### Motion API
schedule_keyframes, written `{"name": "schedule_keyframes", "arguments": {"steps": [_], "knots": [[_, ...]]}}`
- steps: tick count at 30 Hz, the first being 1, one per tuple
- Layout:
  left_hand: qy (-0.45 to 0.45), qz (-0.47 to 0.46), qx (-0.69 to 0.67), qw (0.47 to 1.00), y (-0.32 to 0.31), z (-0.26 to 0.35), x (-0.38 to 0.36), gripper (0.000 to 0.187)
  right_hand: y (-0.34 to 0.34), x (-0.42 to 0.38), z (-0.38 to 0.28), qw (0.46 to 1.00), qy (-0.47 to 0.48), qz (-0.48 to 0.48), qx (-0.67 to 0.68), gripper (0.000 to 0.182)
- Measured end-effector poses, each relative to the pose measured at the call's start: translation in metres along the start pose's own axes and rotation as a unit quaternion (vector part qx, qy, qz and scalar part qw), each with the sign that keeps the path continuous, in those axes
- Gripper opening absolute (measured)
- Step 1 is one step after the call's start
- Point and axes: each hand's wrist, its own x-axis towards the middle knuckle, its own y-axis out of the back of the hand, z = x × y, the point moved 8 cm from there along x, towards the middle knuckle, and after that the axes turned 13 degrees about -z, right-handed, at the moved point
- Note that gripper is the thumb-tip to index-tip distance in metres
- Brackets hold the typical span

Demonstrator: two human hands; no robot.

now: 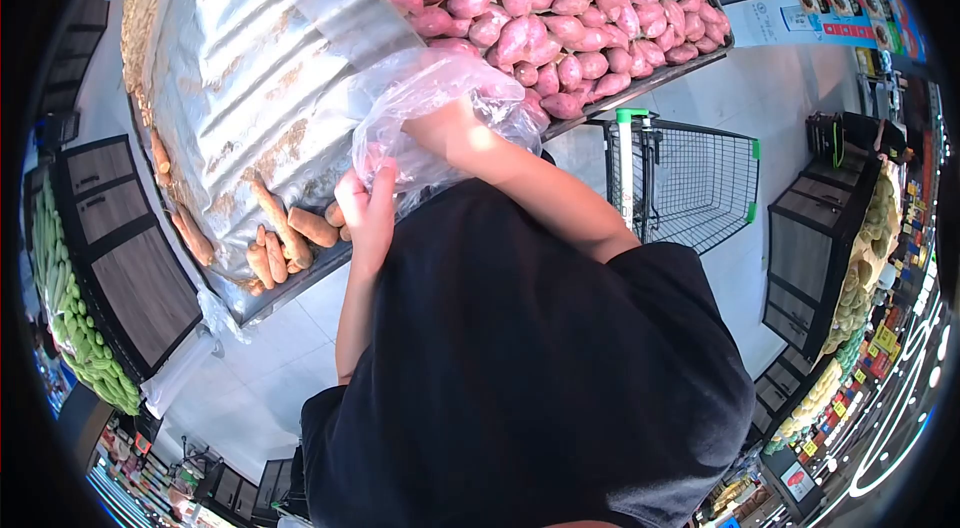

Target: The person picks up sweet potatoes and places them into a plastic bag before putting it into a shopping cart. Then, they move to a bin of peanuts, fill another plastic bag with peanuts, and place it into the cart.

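A clear plastic bag (450, 78) is held in front of my chest, at the edge of the produce stand. My left hand (368, 203) is closed on the bag's near edge, thumb and fingers pinching the film. My right hand (432, 124) reaches into the bag; crumpled, shiny plastic hides its fingers. Just beyond the bag lies a big heap of purple-red sweet potatoes (570, 3). Several brown, elongated roots (285, 233) lie at the near corner of the stand, left of my left hand.
A silvery sheet (250, 58) covers the stand's left part. To my right stands a shopping cart (700, 178) with a green-tipped handle. Green vegetables (85, 328) fill a shelf at far left. A person (880, 133) is by the cabinets at far right.
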Motion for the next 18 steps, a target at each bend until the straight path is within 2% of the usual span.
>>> {"name": "schedule_keyframes", "arguments": {"steps": [1, 3, 4, 6, 7, 9, 11, 13, 15, 16, 18], "knots": [[0.001, 0.001, -0.002, 1.0, -0.001, 0.001, 0.0, 0.011, 0.004, -0.004, 0.001, 1.0, 0.0, -0.002, -0.001, 0.021], [0.001, 0.008, -0.001, 1.0, -0.002, 0.005, 0.001, 0.011, 0.029, -0.025, -0.001, 0.996, 0.046, 0.076, 0.015, 0.023], [0.002, 0.012, -0.003, 1.0, 0.0, 0.003, 0.001, 0.011, 0.042, -0.035, -0.004, 0.996, 0.049, 0.072, 0.014, 0.023], [0.001, -0.001, -0.008, 1.0, 0.002, 0.0, 0.002, 0.011, 0.057, -0.052, 0.005, 0.984, -0.008, -0.017, 0.177, 0.022], [0.002, 0.004, -0.01, 1.0, 0.003, 0.0, 0.002, 0.011, 0.056, -0.059, 0.012, 0.984, -0.004, -0.021, 0.176, 0.022], [0.004, 0.003, -0.005, 1.0, 0.002, 0.001, 0.004, 0.011, 0.084, -0.088, 0.029, 0.944, 0.075, 0.187, 0.262, 0.017], [0.011, -0.005, -0.024, 1.0, 0.002, -0.002, 0.005, 0.012, 0.094, -0.104, 0.058, 0.909, -0.025, 0.18, 0.376, 0.011], [0.016, -0.017, -0.043, 0.999, -0.001, -0.006, 0.007, 0.014, 0.085, -0.111, 0.104, 0.841, -0.044, 0.242, 0.481, 0.017], [0.004, -0.013, -0.052, 0.999, 0.0, -0.008, 0.008, 0.017, 0.076, -0.123, 0.155, 0.845, -0.168, 0.252, 0.441, 0.023], [0.003, -0.013, -0.052, 0.999, 0.0, -0.008, 0.009, 0.017, 0.074, -0.12, 0.17, 0.845, -0.168, 0.253, 0.44, 0.023], [0.01, -0.009, -0.057, 0.998, 0.0, -0.009, 0.009, 0.017, 0.071, -0.122, 0.196, 0.898, -0.27, 0.227, 0.263, 0.037]]}}
